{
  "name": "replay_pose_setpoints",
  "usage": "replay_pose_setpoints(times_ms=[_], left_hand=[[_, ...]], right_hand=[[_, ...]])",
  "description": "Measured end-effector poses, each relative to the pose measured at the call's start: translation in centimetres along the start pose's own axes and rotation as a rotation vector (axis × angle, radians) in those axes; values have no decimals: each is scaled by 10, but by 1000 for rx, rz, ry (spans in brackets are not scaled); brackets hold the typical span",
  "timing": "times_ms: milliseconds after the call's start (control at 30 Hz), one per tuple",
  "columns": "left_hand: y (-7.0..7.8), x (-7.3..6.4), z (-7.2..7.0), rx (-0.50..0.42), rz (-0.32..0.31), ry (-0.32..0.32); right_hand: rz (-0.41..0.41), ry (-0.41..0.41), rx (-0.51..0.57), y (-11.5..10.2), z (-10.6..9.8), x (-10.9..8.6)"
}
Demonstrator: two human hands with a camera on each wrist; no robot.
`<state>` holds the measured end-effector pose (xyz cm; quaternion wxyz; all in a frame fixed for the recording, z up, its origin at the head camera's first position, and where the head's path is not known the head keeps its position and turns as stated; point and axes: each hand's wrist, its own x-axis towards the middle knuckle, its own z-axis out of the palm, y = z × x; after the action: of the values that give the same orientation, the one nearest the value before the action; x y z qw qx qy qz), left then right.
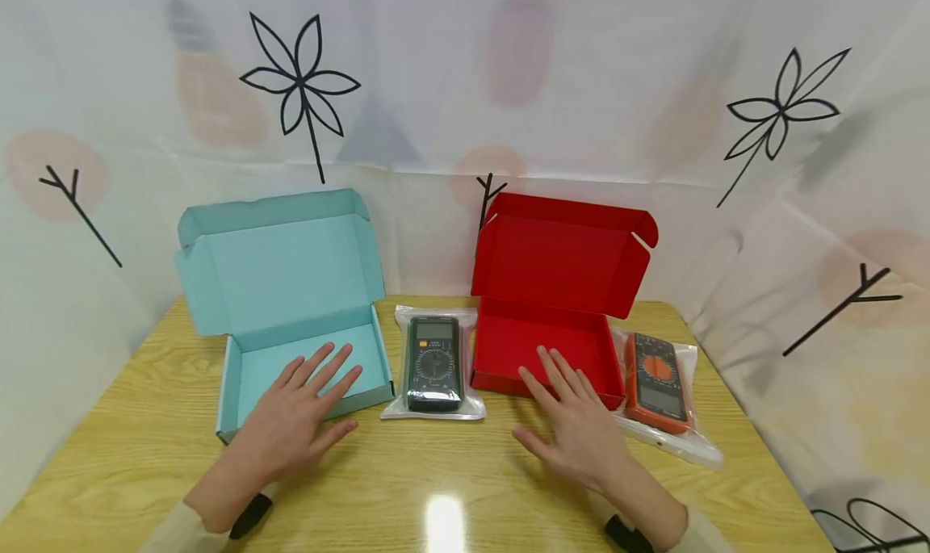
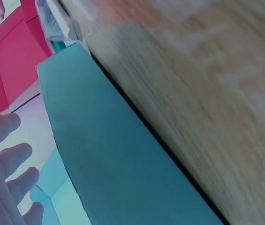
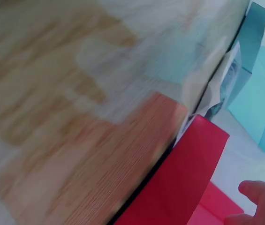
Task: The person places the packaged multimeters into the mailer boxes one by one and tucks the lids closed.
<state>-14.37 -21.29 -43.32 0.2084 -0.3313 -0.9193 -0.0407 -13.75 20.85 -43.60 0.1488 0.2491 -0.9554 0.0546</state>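
My left hand [image 1: 294, 416], fingers spread, hovers over the front edge of an open light-blue cardboard box [image 1: 279, 274]. My right hand [image 1: 577, 428] is held the same way near the front edge of an open red cardboard box [image 1: 559, 258]. Between the boxes lies a black multimeter [image 1: 434, 363] in a clear plastic bag [image 1: 395, 408]. An orange multimeter [image 1: 657, 383], also bagged, lies at the right of the red box. Neither hand holds anything. In the left wrist view the left fingers [image 2: 12, 159] stand apart above the blue box's front wall [image 2: 109, 140].
Everything lies on a wood-grain table [image 1: 407, 488]. Behind it hangs a white cloth [image 1: 429, 69] printed with black flowers and twigs. Both box lids [image 1: 291, 270] stand raised at the back. The orange multimeter's bag [image 1: 701, 448] reaches near the table's right edge.
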Motion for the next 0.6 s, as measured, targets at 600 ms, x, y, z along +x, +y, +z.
replay_pose_setpoints(times_ms=[600], left_hand=[[-41, -8, -22, -51, -56, 252]], right_hand=[[129, -19, 116, -9, -2, 22]])
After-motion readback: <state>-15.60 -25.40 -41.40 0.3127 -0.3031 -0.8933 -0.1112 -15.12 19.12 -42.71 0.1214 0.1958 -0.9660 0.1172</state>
